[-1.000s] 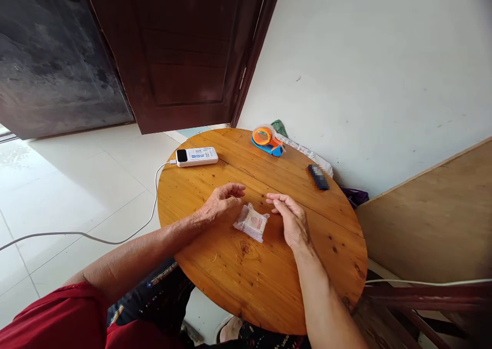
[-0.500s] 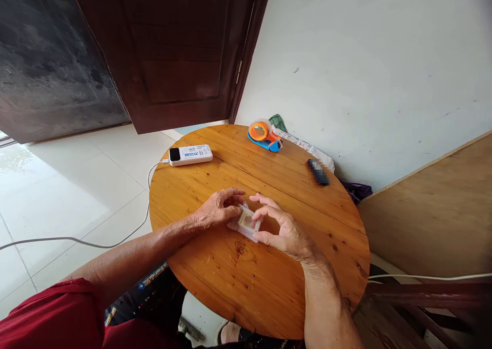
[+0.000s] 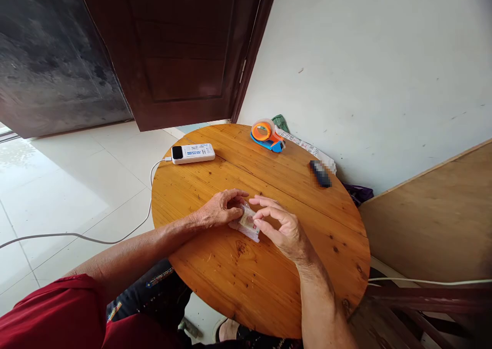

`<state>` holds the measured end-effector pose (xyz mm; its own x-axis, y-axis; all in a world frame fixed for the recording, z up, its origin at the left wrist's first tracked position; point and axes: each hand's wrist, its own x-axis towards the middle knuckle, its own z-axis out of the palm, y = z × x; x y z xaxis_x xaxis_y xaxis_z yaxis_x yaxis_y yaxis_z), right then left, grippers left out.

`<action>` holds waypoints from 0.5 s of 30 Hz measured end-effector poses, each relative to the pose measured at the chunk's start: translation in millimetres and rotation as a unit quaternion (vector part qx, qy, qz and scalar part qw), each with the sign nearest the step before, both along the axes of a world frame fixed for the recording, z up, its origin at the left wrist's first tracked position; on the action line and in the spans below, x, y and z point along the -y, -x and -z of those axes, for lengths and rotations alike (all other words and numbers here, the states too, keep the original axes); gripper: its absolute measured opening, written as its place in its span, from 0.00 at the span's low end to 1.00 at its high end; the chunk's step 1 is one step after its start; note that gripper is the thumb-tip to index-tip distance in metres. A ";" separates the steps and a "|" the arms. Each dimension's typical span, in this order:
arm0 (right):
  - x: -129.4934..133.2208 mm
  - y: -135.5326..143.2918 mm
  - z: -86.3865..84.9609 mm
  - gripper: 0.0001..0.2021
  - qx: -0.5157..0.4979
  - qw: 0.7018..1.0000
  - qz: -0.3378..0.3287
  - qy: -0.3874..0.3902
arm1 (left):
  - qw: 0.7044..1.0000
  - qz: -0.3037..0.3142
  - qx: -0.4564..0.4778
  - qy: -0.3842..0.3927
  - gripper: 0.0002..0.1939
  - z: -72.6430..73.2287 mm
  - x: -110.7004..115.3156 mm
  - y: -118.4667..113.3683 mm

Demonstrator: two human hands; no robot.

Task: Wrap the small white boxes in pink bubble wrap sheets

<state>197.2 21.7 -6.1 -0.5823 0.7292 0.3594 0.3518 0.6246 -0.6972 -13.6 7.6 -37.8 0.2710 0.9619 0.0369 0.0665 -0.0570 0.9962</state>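
Observation:
A small flat packet in clear crinkled plastic (image 3: 246,223) lies on the round wooden table (image 3: 230,277), between my hands. My left hand (image 3: 225,208) rests at the packet's left end, its thumb and fingers closed on the plastic edge. Over the packet's right side is my right hand (image 3: 282,226), thumb and index finger brought together at its surface and the other fingers curved and raised. Whether those fingertips pinch any plastic is too small to tell.
A white power bank (image 3: 193,153) with a cable sits at the table's back left. An orange and blue tape dispenser (image 3: 268,136) stands at the back, and a dark blurred object (image 3: 320,173) lies at the right. Behind are a wall and a dark red door.
My right thumb and index finger have come together at the packet; they were apart before. My left hand has hardly moved. The whole view has shifted slightly.

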 end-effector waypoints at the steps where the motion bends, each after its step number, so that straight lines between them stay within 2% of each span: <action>1: 0.3 -0.9 -1.0 0.04 0.005 1.000 -0.008 0.010 | 1.000 0.002 0.001 -0.002 0.28 0.1 -0.2 0.3; 3: 0.9 -2.1 -2.2 0.01 0.028 0.999 -0.024 0.022 | 1.000 0.008 0.003 -0.008 0.27 0.0 -0.5 1.0; 4: 1.2 -2.2 -2.2 0.03 0.039 0.999 -0.027 0.022 | 1.000 0.011 0.003 -0.012 0.27 -0.3 -0.5 1.3; 6: 2.1 -0.9 -1.3 0.05 0.050 0.998 -0.023 0.006 | 1.000 0.011 -0.002 -0.020 0.26 -1.0 -0.6 1.5; 8: 2.9 1.6 0.3 0.01 0.051 0.998 -0.012 -0.021 | 1.000 0.007 -0.010 -0.024 0.26 -1.6 -0.5 0.9; 12: 3.6 6.6 3.1 0.06 0.041 0.998 0.000 -0.056 | 1.000 0.000 -0.008 -0.018 0.27 -1.5 -0.5 -1.5; 15: 3.5 7.5 2.8 0.07 0.022 0.999 0.014 -0.046 | 1.000 0.000 -0.006 -0.013 0.27 -1.3 -0.5 -1.7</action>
